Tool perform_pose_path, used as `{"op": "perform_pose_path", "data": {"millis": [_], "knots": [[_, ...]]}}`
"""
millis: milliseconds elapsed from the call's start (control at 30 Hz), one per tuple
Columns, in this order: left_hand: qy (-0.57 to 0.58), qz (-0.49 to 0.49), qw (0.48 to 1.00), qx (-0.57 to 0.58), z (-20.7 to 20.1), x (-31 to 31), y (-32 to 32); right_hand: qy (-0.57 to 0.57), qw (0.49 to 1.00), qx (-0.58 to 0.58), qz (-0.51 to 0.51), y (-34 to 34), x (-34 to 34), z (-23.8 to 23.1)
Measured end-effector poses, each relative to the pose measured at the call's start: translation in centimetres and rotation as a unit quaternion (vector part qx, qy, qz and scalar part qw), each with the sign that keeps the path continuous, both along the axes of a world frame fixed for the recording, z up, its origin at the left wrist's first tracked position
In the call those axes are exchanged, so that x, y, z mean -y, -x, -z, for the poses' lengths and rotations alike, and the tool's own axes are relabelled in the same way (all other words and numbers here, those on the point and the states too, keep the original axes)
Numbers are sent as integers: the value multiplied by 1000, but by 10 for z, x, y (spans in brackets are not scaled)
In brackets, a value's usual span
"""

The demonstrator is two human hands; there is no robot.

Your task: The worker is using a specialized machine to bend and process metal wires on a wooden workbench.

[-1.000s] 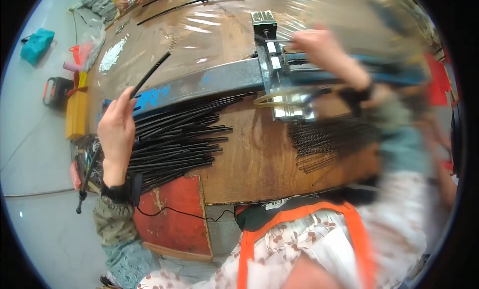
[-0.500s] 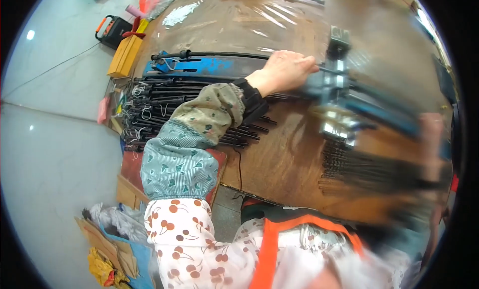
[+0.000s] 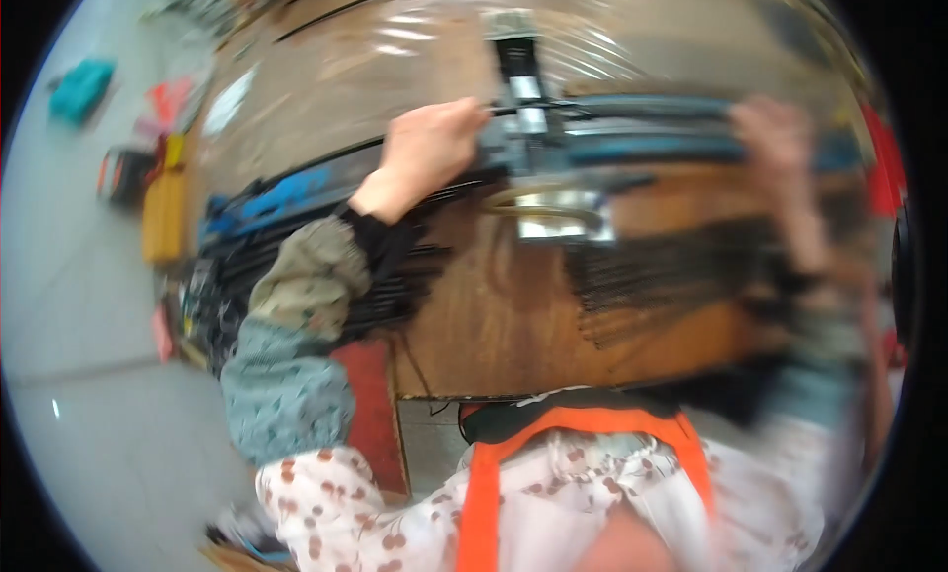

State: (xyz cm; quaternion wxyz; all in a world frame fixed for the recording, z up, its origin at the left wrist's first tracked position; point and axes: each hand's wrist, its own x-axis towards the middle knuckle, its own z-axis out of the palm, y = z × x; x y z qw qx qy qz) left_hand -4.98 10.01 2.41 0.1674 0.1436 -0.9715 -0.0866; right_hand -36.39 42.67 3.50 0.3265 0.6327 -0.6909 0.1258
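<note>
My left hand (image 3: pixel 432 150) is closed around a long thin black rod (image 3: pixel 341 155) that runs left along a blue rail (image 3: pixel 281 197). Just right of its fingers stands a metal fixture (image 3: pixel 530 106) with bright plates, and a dark thin length passes from the hand into it. My right hand (image 3: pixel 775 138) is over the right end of the long blue and grey bars (image 3: pixel 657 148) beyond the fixture. Motion smears its fingers, so their grip cannot be made out.
Many black rods (image 3: pixel 281 276) lie stacked at the left, below the blue rail. A bundle of thin dark rods (image 3: pixel 667 281) lies on the table at right. Clear plastic sheeting (image 3: pixel 434 54) covers the far side. A yellow box (image 3: pixel 164 217) stands at the left edge.
The view has swung right, so the table appears further left. My right hand has moved from the near right up to the bars. My left hand stays closed beside the fixture.
</note>
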Motion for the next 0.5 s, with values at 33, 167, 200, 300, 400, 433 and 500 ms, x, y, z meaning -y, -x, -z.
{"op": "perform_pose_path", "data": {"millis": [33, 167, 200, 300, 400, 433, 500], "knots": [[22, 1, 1000, -13, 3, -1, 4, 0, 1000, 10, -13, -23, -4, -7], [33, -25, 999, 5, 1, -10, 16, 14, 998, 47, -40, -71, -7, -2], [30, -15, 999, 8, 2, -11, 18, 19, 996, 79, -44, -74, -7, 6], [16, -28, 999, 39, -1, -13, 23, 2, 989, 139, -53, -81, -7, 16], [21, -31, 998, 47, -4, -16, 21, -23, 982, 176, -69, -89, -3, 27], [15, -21, 999, 46, -3, -15, 23, -22, 980, 183, -69, -91, -2, 28], [31, -17, 999, 32, -1, -14, 22, -41, 977, 203, -44, -95, 4, 32]]}}
